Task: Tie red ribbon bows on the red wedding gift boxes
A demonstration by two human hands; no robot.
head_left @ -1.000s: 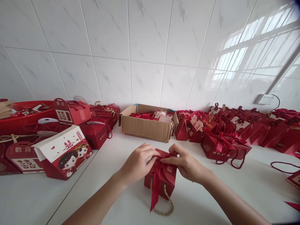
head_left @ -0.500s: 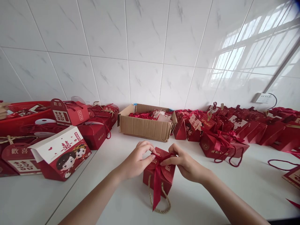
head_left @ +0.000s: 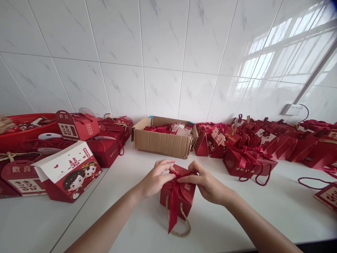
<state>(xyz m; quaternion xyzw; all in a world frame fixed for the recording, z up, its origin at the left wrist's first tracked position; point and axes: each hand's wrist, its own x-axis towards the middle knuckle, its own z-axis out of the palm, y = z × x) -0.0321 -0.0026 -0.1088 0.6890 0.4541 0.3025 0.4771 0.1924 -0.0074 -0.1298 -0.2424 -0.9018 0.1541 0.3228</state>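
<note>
Head view: left hand (head_left: 155, 180) and right hand (head_left: 210, 182) each pinch red ribbon (head_left: 174, 203), thumbs closed to fingers, atop a red gift box (head_left: 186, 197). Box stands on white table (head_left: 129, 221), right under the grip; rope handle (head_left: 181, 235) loops nearer the wearer. Beyond grip, cardboard carton (head_left: 161, 142); leftward, printed box (head_left: 61, 172); rightward, beribboned box (head_left: 234, 166).

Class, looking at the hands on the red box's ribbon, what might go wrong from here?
The ribbon might slip loose, as the left hand and right hand seem to hold it by fingertips. Uneven pulling could turn the small red box. The rope handle beside the ribbon's tail might tangle with it.
</note>
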